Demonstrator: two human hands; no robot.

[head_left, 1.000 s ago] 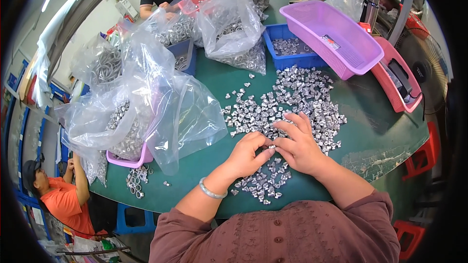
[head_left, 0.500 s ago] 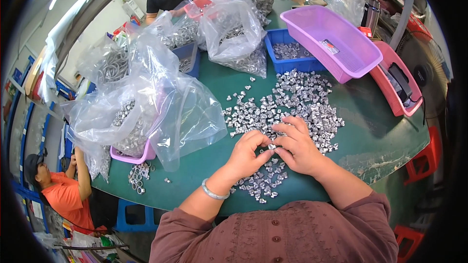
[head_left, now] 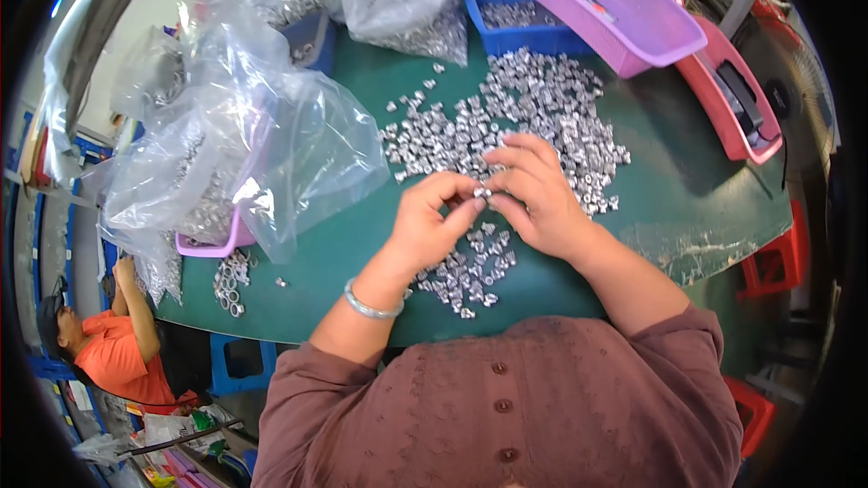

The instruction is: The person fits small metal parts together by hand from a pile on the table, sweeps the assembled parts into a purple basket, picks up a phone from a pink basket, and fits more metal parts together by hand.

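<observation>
My left hand (head_left: 427,221), with a pale bangle (head_left: 372,304) on its wrist, pinches a small shiny metal fitting (head_left: 483,192) between thumb and fingertips. From the other side, my right hand (head_left: 542,208) grips the same fitting with thumb and index finger, its other fingers spread loosely. The part is partly hidden by the fingertips. Just beyond the hands spreads a large heap of similar silver fittings (head_left: 542,90) on the green table (head_left: 660,176). Nearer to me, below the hands, lies a smaller group of fittings (head_left: 466,276).
Clear plastic bags (head_left: 316,140) of metal parts crowd the left, one in a purple basket (head_left: 217,246). Loose metal rings (head_left: 231,294) lie beside it. At the back are a blue bin (head_left: 533,42), a purple basket (head_left: 624,14) and a pink tray (head_left: 723,95). A person in orange (head_left: 122,357) is at left.
The view has tilted downward, so the table and its contents sit higher in the picture. The person across the table has mostly left view. Both hands still hold a fitting together.
</observation>
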